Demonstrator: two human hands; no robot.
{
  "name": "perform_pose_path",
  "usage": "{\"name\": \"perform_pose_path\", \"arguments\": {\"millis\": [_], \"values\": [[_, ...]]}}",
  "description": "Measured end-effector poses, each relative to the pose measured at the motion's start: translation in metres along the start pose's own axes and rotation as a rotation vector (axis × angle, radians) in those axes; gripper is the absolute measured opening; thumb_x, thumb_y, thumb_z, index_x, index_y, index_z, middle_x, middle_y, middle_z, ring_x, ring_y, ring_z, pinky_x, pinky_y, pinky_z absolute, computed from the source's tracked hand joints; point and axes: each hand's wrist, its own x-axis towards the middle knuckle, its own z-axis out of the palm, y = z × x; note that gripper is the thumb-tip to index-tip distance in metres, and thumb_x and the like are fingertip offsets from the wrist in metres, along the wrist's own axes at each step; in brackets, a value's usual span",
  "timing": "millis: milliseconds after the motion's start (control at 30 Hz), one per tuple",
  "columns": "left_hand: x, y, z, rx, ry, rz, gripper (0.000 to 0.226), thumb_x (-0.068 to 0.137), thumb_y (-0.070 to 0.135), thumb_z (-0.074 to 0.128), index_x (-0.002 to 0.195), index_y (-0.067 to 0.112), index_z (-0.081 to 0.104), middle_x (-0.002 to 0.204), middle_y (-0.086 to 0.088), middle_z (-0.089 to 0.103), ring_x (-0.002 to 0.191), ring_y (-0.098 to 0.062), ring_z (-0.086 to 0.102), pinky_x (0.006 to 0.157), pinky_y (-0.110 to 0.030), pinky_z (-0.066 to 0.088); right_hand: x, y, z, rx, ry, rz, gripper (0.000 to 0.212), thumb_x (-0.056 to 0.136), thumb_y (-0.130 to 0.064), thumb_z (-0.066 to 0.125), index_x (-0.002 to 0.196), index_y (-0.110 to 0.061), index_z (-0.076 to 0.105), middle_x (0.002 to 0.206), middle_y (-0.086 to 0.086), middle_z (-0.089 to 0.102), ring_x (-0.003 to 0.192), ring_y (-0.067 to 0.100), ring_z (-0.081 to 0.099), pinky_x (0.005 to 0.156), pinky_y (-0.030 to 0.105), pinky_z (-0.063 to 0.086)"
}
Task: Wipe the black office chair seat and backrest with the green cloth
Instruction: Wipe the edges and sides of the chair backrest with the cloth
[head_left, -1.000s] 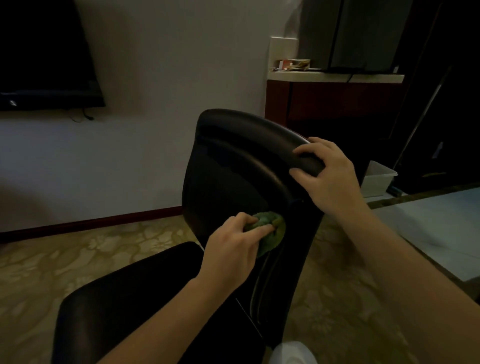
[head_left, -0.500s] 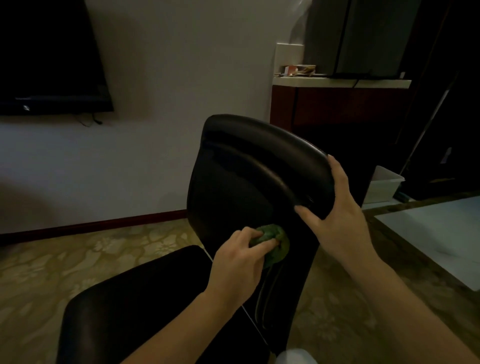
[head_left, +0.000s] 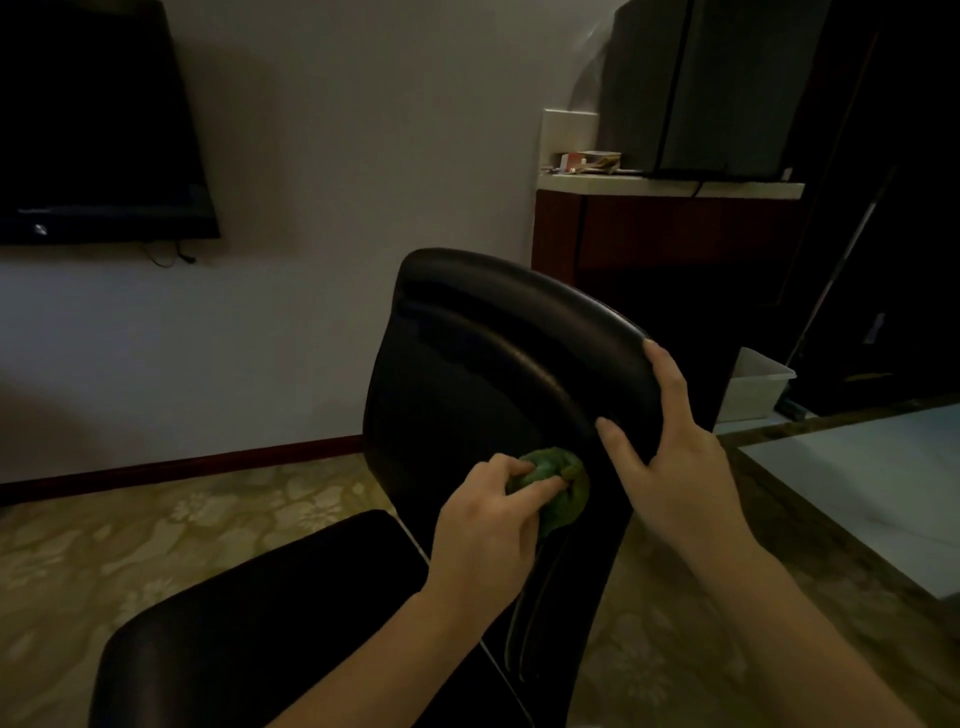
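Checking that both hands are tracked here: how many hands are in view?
2. The left hand grips the green cloth against the backrest, low down; the right hand holds the backrest's upper right edge. None seems hidden.

I see the seat (head_left: 270, 613) before me at lower left, with the backrest (head_left: 467, 374) rising behind it at centre. My left hand (head_left: 483, 540) holds the cloth (head_left: 563, 499) against the lower front of the backrest, near its right edge. My right hand (head_left: 675, 457) clasps that edge just above and to the right of the cloth, thumb on the front face. A television (head_left: 93, 130) hangs on the wall (head_left: 337, 208) at far left. Behind the backrest to the right stands a cabinet (head_left: 665, 234) with small items (head_left: 587, 161) on top. A bin (head_left: 756, 387) sits on the floor (head_left: 104, 535) in front of the cabinet, behind the table (head_left: 872, 478) at my right.
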Motion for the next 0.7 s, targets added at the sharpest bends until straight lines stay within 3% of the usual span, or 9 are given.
{"name": "perform_pose_path", "arguments": {"millis": [200, 400, 500, 633, 700], "values": [[-0.042, -0.029, 0.012, 0.013, -0.069, -0.074, 0.029, 0.086, 0.013, 0.069, 0.111, 0.027, 0.074, 0.106, 0.004, 0.058, 0.089, -0.012, 0.06, 0.067, -0.025, 0.055, 0.002, 0.003, 0.003, 0.005, -0.006, 0.006, 0.091, 0.087, -0.039, 0.067, 0.15, -0.045, 0.002, 0.128, 0.0, 0.054, 0.097, 0.012, 0.059, 0.08, 0.028, 0.052], [-0.004, -0.013, -0.007, -0.039, 0.02, -0.088, 0.031, 0.096, 0.025, 0.052, 0.121, 0.03, 0.069, 0.113, 0.006, 0.058, 0.096, -0.007, 0.057, 0.076, -0.02, 0.053, 0.004, 0.0, 0.005, 0.006, -0.001, 0.019, 0.103, 0.079, -0.037, 0.077, 0.15, -0.046, 0.003, 0.135, 0.0, 0.049, 0.11, 0.021, 0.06, 0.088, 0.036, 0.052], [0.003, -0.001, -0.003, -0.042, 0.0, -0.065, 0.033, 0.096, 0.027, 0.048, 0.122, 0.031, 0.069, 0.112, 0.005, 0.058, 0.095, -0.009, 0.057, 0.073, -0.026, 0.054, 0.004, 0.001, 0.006, -0.002, 0.012, 0.011, 0.103, 0.079, -0.037, 0.077, 0.15, -0.045, 0.003, 0.137, 0.0, 0.049, 0.112, 0.021, 0.06, 0.089, 0.037, 0.053], [-0.021, -0.007, 0.014, -0.025, -0.024, -0.068, 0.03, 0.087, 0.014, 0.069, 0.113, 0.026, 0.073, 0.108, 0.002, 0.058, 0.091, -0.012, 0.057, 0.068, -0.027, 0.055, 0.004, 0.005, 0.007, 0.001, 0.017, 0.011, 0.102, 0.08, -0.037, 0.075, 0.151, -0.044, 0.002, 0.136, 0.0, 0.049, 0.109, 0.019, 0.06, 0.085, 0.03, 0.051], [-0.036, -0.017, 0.021, -0.013, -0.049, -0.091, 0.03, 0.083, 0.012, 0.074, 0.11, 0.026, 0.073, 0.107, 0.003, 0.057, 0.09, -0.011, 0.058, 0.066, -0.025, 0.055, 0.004, 0.006, 0.008, 0.02, 0.016, 0.007, 0.102, 0.08, -0.035, 0.076, 0.151, -0.044, 0.003, 0.136, 0.0, 0.048, 0.109, 0.019, 0.06, 0.086, 0.033, 0.052]]}}
